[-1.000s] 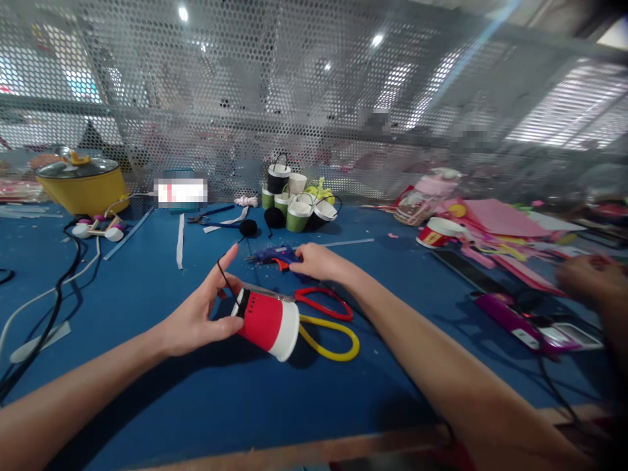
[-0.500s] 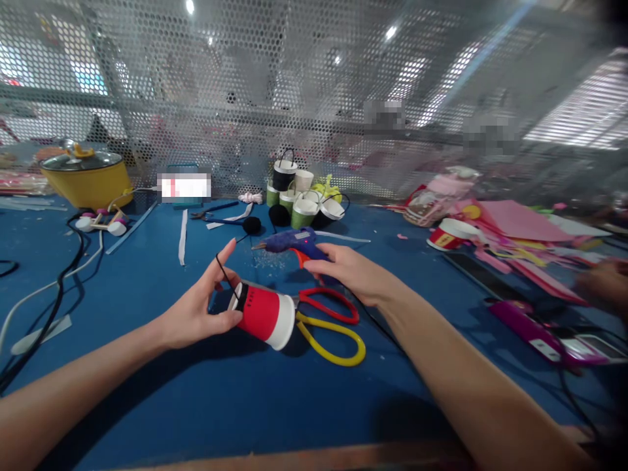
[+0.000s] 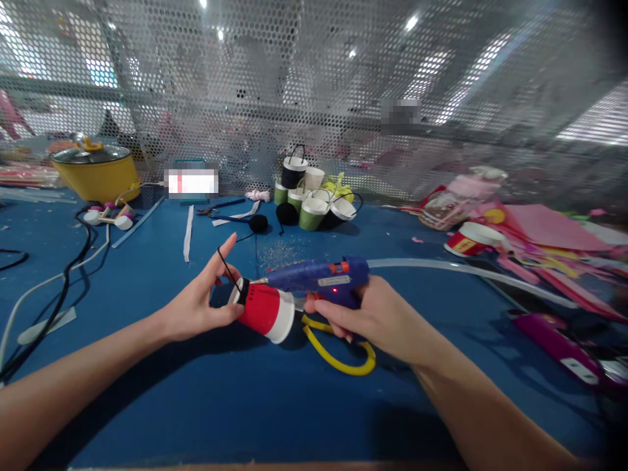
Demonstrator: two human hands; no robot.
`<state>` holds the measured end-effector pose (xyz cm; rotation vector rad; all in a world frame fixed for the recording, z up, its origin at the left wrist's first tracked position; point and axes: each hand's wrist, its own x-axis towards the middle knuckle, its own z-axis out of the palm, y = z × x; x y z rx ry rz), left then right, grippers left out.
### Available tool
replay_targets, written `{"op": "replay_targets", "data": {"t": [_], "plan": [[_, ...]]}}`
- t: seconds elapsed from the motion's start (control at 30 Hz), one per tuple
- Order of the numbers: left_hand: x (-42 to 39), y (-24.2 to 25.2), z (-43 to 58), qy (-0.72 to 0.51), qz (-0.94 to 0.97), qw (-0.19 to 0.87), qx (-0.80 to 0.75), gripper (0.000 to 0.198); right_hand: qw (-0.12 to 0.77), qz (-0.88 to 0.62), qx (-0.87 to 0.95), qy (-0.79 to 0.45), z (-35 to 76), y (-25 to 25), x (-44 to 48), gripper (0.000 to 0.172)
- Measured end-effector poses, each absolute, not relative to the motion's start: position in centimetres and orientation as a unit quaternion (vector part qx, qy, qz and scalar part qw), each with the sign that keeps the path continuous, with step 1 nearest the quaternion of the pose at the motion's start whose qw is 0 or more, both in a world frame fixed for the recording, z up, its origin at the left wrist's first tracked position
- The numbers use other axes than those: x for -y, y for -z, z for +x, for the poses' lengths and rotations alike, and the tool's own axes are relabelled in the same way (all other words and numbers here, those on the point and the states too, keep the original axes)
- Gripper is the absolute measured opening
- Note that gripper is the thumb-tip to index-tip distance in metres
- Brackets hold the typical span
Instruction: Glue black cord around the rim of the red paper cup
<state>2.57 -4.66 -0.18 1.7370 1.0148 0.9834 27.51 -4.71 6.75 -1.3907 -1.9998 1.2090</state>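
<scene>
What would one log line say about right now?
left hand: holds red cup, black cord against finger | right hand: holds blue glue gun, nozzle near cup | farther back: green cups

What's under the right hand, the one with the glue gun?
A yellow loop shows on the blue tabletop; the right hand hides part of it. Anything else behind that hand or the glue gun is covered.

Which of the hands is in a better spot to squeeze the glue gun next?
Probably the right hand: it grips the blue glue gun, whose nozzle is close to the red cup. The left hand is busy holding that cup.
</scene>
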Motion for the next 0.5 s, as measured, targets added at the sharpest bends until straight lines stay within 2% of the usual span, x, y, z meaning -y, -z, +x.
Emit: {"op": "replay_targets", "data": {"t": [0.27, 0.5], "plan": [[4.63, -0.08, 2.71, -0.39, 0.696, 0.409, -0.443, 0.093, 0.221, -0.488, 0.781, -0.32, 26.85, -6.22, 5.53, 0.013], [4.7, -0.23, 2.75, -0.389, 0.694, 0.412, -0.445, 0.096, 0.181, -0.525, 0.794, -0.246, 26.81, -5.94, 5.76, 0.019]]}}
